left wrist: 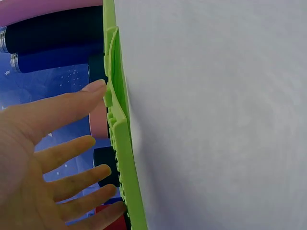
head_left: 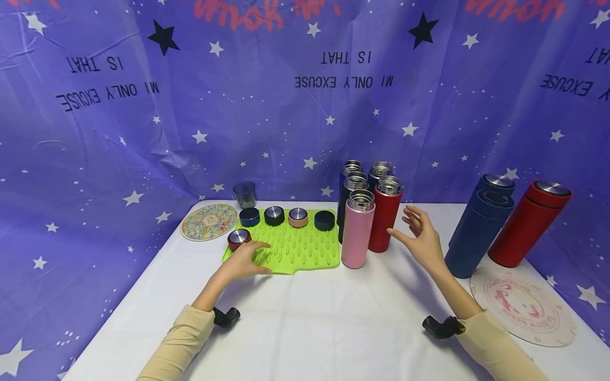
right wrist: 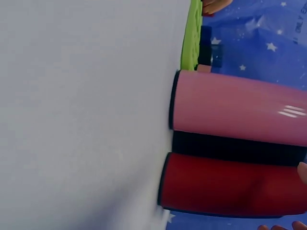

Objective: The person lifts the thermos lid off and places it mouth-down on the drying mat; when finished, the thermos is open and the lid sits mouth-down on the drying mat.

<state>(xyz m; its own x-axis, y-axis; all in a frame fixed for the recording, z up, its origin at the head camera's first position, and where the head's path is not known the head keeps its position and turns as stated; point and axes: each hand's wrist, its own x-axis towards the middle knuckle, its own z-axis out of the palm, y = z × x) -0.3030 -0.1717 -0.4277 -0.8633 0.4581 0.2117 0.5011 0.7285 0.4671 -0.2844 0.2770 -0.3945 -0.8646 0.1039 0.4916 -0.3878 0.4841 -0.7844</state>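
My left hand is over the front left of a green ribbed mat, fingers spread and holding nothing. Its fingers are beside a red lid with a silver top; in the left wrist view the thumb overlaps the mat's edge, and I cannot tell if it touches. My right hand stands just right of an uncapped red bottle, thumb toward it, fingers loosely bent around nothing. Left of that bottle is an uncapped pink bottle. In the right wrist view, only fingertips show near the red bottle.
A blue lid, black lid, pink lid and dark lid line the mat's back. Dark uncapped bottles stand behind the pink one. Capped blue bottles and a capped red bottle stand right, near a round pad.
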